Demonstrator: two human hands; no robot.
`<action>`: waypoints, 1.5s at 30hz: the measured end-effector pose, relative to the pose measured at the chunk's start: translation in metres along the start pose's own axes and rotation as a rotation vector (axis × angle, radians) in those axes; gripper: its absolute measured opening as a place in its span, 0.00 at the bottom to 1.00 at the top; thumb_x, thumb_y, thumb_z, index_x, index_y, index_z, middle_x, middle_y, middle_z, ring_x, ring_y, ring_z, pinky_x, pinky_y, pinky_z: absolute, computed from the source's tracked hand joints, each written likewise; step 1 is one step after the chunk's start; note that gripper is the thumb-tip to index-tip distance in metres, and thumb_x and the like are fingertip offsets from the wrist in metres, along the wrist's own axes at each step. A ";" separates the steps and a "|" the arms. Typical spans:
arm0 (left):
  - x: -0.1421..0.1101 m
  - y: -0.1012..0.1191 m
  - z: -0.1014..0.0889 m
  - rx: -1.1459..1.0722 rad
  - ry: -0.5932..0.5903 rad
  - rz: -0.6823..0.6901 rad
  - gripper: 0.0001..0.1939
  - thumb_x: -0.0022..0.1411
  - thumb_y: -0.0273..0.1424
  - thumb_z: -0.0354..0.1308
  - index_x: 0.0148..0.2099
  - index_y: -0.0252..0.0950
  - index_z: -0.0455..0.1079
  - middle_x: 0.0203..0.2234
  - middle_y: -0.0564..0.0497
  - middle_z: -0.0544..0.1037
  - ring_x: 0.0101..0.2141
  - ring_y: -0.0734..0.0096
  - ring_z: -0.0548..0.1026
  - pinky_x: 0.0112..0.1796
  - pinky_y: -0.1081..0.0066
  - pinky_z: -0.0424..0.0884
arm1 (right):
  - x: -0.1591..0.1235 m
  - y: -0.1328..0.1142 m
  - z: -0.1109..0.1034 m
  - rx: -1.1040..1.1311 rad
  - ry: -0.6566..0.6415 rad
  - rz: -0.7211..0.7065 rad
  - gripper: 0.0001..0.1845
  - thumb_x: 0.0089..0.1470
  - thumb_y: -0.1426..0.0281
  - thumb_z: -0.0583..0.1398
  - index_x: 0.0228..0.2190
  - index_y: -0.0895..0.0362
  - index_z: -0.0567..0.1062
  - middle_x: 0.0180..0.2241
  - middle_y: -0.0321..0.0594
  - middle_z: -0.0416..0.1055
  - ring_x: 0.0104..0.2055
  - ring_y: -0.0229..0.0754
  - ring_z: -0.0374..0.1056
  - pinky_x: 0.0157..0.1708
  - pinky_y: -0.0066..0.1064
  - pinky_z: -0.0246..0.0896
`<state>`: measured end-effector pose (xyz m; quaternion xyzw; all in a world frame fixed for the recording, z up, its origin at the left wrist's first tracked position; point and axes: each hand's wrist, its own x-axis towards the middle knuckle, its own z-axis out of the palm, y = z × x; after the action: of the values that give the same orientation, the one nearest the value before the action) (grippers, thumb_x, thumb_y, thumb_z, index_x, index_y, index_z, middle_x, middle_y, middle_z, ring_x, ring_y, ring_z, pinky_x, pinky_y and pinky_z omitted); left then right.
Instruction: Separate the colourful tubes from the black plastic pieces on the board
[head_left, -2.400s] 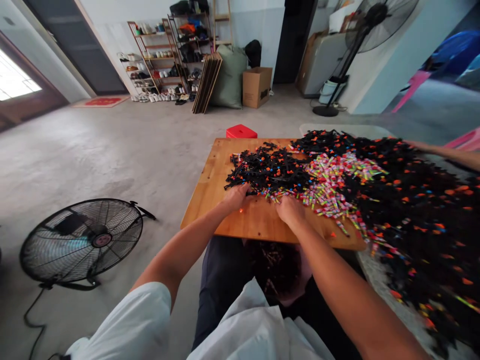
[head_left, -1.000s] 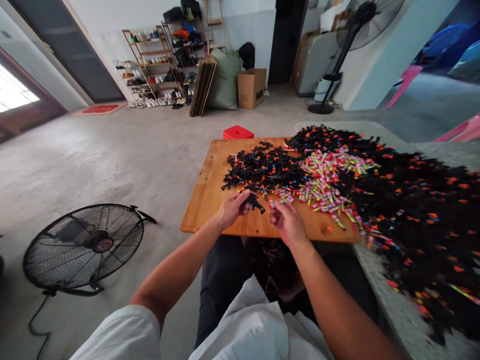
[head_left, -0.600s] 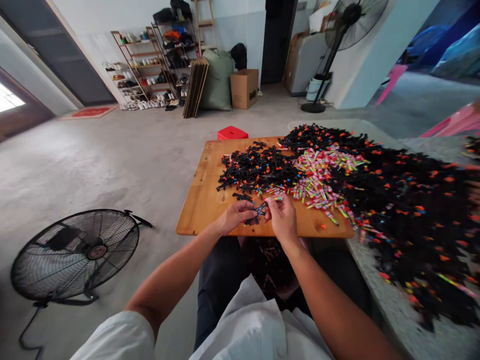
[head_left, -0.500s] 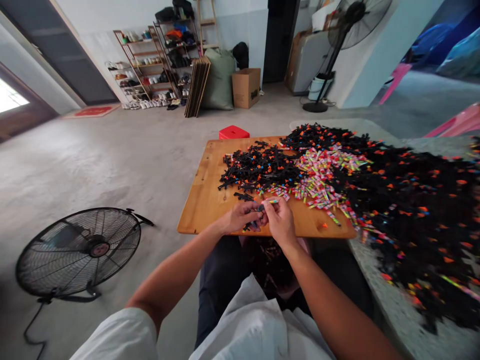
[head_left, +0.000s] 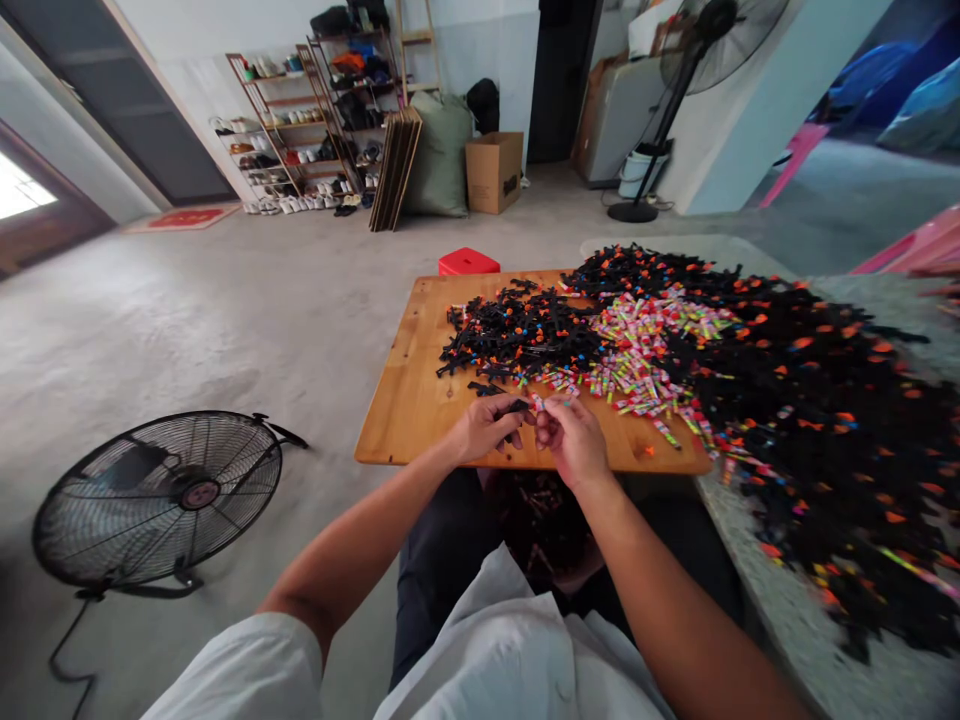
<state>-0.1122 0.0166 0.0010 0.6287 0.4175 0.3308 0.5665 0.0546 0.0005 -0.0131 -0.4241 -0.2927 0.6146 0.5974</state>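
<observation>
Over the near edge of the wooden tabletop [head_left: 409, 390], my left hand [head_left: 484, 430] is closed around a small black plastic toy gun [head_left: 517, 407]. My right hand [head_left: 577, 442] pinches a small colourful wrapped tube [head_left: 538, 403], its end close to the toy gun. Fingers partly cover both pieces, so I cannot tell whether they touch. Just beyond my hands lies a heap of black toy guns [head_left: 525, 335] with orange and blue parts. To its right is a pile of pink and yellow wrapped tubes [head_left: 637, 345].
A far larger heap of black toy parts [head_left: 840, 400] covers the stone-like table on the right. A dark container [head_left: 544, 530] with small pieces sits between my legs. Behind the tabletop is a red stool [head_left: 469, 261]; a floor fan [head_left: 199, 493] stands at left.
My hands have risen slightly and moved a little apart. The toy gun now shows at my left fingertips, and the tube has tilted within my right fingers.
</observation>
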 end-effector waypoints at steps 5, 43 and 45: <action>-0.003 0.001 0.002 0.075 -0.006 0.037 0.18 0.70 0.42 0.57 0.49 0.32 0.77 0.28 0.50 0.79 0.26 0.74 0.77 0.22 0.79 0.68 | -0.001 0.003 -0.004 -0.166 0.002 -0.107 0.16 0.50 0.57 0.69 0.31 0.53 0.73 0.21 0.31 0.72 0.17 0.35 0.64 0.15 0.26 0.61; -0.006 -0.020 -0.010 0.161 -0.380 0.012 0.18 0.63 0.46 0.67 0.46 0.38 0.81 0.36 0.47 0.84 0.36 0.64 0.82 0.36 0.72 0.75 | -0.001 -0.012 -0.051 -0.795 -0.462 -0.011 0.09 0.58 0.63 0.63 0.28 0.54 0.76 0.18 0.29 0.68 0.18 0.34 0.57 0.19 0.25 0.50; 0.004 -0.030 -0.025 0.291 -0.245 0.095 0.13 0.64 0.40 0.66 0.49 0.41 0.82 0.41 0.48 0.84 0.40 0.63 0.82 0.42 0.71 0.75 | 0.001 -0.009 -0.070 -0.937 -0.554 0.121 0.09 0.55 0.64 0.65 0.26 0.54 0.78 0.18 0.31 0.72 0.18 0.35 0.60 0.19 0.25 0.51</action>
<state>-0.1367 0.0315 -0.0256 0.7584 0.3587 0.2143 0.5002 0.1198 -0.0076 -0.0378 -0.4831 -0.6566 0.5403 0.2087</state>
